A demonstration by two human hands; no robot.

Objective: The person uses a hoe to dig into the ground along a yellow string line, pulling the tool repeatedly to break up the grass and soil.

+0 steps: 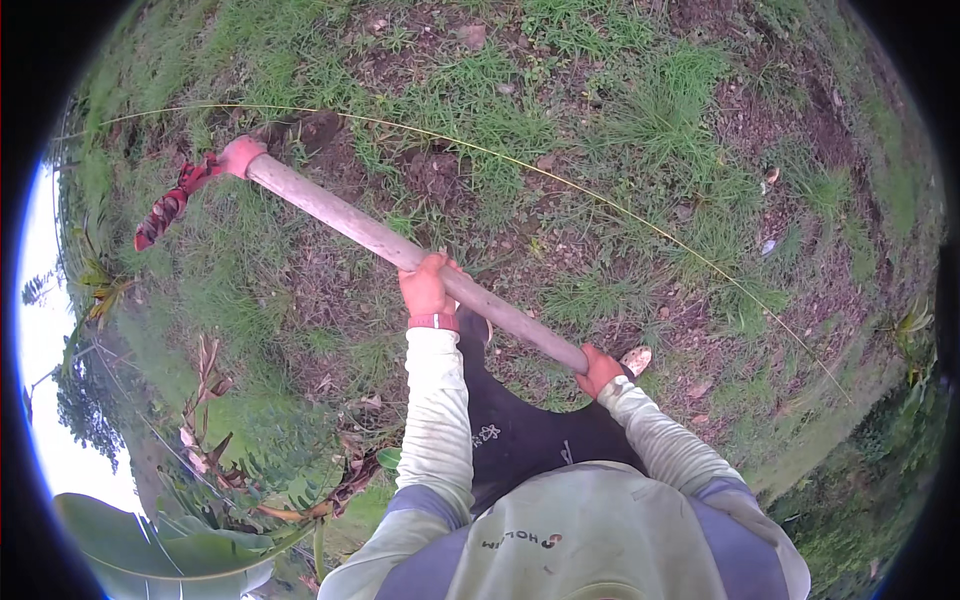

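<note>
A pickaxe (345,217) with a pale wooden handle slants across the front of me, held above the ground. Its red, soil-smeared head (185,190) is at the upper left, with one narrow arm pointing down and left. My left hand (428,288) is closed round the middle of the handle, a red band on its wrist. Near the handle's lower right end, my right hand (602,370) is wrapped round the wood. Beyond the pickaxe, a thin yellow string (540,171) runs over the grass from the far left to the right.
Patchy grass and bare soil (440,175) cover the ground, with a dark dug spot (318,130) near the pickaxe head. My shoe (636,360) shows by my right hand. A broad green leaf (170,560) and dry stalks (205,390) stand at the left.
</note>
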